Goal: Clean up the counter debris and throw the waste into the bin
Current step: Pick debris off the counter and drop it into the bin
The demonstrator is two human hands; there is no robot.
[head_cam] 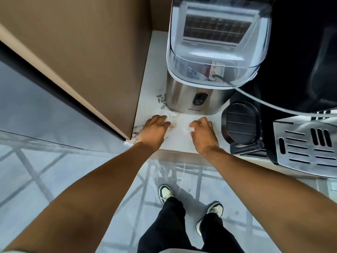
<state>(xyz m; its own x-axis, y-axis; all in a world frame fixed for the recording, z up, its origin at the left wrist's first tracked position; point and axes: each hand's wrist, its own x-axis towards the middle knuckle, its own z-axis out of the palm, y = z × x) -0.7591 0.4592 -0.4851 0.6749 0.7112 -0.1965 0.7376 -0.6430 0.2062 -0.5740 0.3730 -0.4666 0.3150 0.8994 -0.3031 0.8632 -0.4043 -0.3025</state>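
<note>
Both hands out over a narrow white worktop, palms down; left hand with fingers loosely spread, lying flat on crumpled whitish scraps just in front of a steel appliance; not gripping anything clearly, fingers open. Right hand half curled, fingertips bent toward the surface, hovering or resting near a pale smear of paper; cannot tell whether anything is pinched beneath it. More debris, small dark-and-grey flakes, scattered along the left foot of the appliance; a further sprinkle of bits at the worktop's left front corner, against a brown cabinet side. Appliance topped by a clear domed lid with a tray of cells inside; small dark button panel on its front. To the right, a black round vented unit, touching or just beside a steel perforated tray; a grey hose curving across above them. Below, pale tiled floor, black trousers, two black-and-white shoes. No bin in sight.
</note>
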